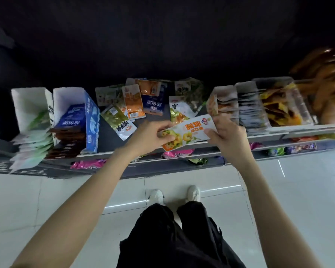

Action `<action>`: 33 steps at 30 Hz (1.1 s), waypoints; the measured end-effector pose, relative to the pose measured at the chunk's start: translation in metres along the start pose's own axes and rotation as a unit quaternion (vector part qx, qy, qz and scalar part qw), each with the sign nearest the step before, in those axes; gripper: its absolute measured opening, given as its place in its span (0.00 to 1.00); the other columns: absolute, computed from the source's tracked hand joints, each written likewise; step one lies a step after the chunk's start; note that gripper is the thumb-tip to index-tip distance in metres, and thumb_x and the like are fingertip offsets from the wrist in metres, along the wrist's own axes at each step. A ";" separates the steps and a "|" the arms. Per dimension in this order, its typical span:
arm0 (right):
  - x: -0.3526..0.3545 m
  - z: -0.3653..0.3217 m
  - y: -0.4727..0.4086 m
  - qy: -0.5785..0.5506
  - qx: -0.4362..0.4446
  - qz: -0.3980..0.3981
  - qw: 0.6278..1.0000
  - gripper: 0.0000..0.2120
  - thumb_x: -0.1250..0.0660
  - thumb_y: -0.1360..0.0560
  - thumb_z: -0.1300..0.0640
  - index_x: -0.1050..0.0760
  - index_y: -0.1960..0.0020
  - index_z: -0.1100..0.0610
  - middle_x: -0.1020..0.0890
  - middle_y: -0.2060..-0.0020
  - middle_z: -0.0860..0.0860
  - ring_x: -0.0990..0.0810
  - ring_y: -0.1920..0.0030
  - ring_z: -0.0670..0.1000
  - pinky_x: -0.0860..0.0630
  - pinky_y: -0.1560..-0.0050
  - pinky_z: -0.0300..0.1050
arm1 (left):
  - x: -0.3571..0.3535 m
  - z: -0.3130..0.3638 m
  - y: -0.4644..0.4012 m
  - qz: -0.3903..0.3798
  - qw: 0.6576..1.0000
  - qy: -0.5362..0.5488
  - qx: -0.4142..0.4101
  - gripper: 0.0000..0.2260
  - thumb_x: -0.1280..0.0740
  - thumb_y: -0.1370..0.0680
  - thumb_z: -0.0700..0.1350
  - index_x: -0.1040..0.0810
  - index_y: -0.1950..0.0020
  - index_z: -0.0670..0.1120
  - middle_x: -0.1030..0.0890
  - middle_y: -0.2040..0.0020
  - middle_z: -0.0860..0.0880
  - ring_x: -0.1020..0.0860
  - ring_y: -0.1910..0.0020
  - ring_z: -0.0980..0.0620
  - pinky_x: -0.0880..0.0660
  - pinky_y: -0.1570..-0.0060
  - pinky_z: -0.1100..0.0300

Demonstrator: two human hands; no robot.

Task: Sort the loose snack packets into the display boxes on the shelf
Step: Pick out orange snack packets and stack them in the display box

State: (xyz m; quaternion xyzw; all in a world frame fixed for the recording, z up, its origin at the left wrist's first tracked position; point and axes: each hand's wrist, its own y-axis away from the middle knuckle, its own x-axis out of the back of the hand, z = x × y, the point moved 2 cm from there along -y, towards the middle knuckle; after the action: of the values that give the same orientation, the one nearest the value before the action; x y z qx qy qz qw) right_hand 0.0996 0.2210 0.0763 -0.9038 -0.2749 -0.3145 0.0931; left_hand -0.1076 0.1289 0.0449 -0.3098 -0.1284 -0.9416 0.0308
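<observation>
A white and orange packet (188,132) printed with yellow food is gripped at its ends by the left hand (153,136) and right hand (225,136), above the shelf's (112,132) near edge. 2 boxes (74,117) are seen left, 3 right.

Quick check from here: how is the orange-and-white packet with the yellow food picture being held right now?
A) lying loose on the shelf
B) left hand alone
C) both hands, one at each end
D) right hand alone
C: the left hand grips the lower end of the orange-and-white packet and the right hand pinches its upper end, holding it above the front edge of the shelf.
</observation>
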 end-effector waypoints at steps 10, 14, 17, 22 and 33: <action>0.096 0.055 0.019 0.030 0.072 0.282 0.956 0.14 0.39 0.24 0.71 0.19 0.47 0.58 0.20 0.69 0.52 0.20 0.69 0.51 0.20 0.65 0.40 | -0.070 0.080 -0.108 0.164 0.984 -0.038 -0.059 0.19 0.32 0.24 0.48 0.29 0.33 0.50 0.24 0.36 0.52 0.26 0.41 0.56 0.29 0.45 0.61; 0.125 0.058 -0.023 0.051 0.117 0.293 0.948 0.16 0.41 0.24 0.71 0.19 0.46 0.58 0.19 0.68 0.54 0.18 0.67 0.55 0.25 0.72 0.34 | -0.094 0.084 -0.142 0.119 0.980 -0.158 -0.030 0.18 0.37 0.21 0.50 0.30 0.31 0.51 0.27 0.33 0.51 0.30 0.35 0.50 0.30 0.40 0.56; 0.123 0.062 -0.063 0.130 0.178 0.236 0.946 0.19 0.40 0.29 0.74 0.19 0.47 0.58 0.16 0.61 0.55 0.18 0.68 0.52 0.24 0.74 0.41 | -0.104 0.084 -0.152 0.118 0.965 -0.234 -0.030 0.16 0.37 0.21 0.51 0.27 0.34 0.53 0.25 0.35 0.53 0.28 0.37 0.52 0.28 0.46 0.58; 0.097 0.062 -0.113 0.379 0.180 0.031 0.907 0.24 0.43 0.29 0.71 0.26 0.38 0.55 0.19 0.51 0.56 0.18 0.59 0.58 0.23 0.64 0.47 | -0.109 0.088 -0.157 0.193 0.940 -0.279 -0.012 0.10 0.37 0.22 0.52 0.20 0.42 0.55 0.19 0.45 0.53 0.23 0.48 0.54 0.37 0.67 0.68; 0.055 0.067 -0.130 0.541 0.121 -0.122 0.823 0.15 0.44 0.22 0.65 0.24 0.41 0.54 0.17 0.52 0.52 0.18 0.51 0.53 0.28 0.60 0.43 | -0.115 0.083 -0.154 0.215 0.939 -0.268 0.027 0.11 0.39 0.21 0.53 0.20 0.42 0.57 0.19 0.45 0.55 0.24 0.46 0.54 0.31 0.61 0.63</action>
State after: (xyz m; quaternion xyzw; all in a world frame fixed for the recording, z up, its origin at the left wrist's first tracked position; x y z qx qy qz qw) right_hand 0.0981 0.3760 0.0577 -0.5292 -0.3243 -0.7261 0.2959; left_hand 0.0121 0.2964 0.0070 -0.5699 -0.0873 -0.7909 0.2050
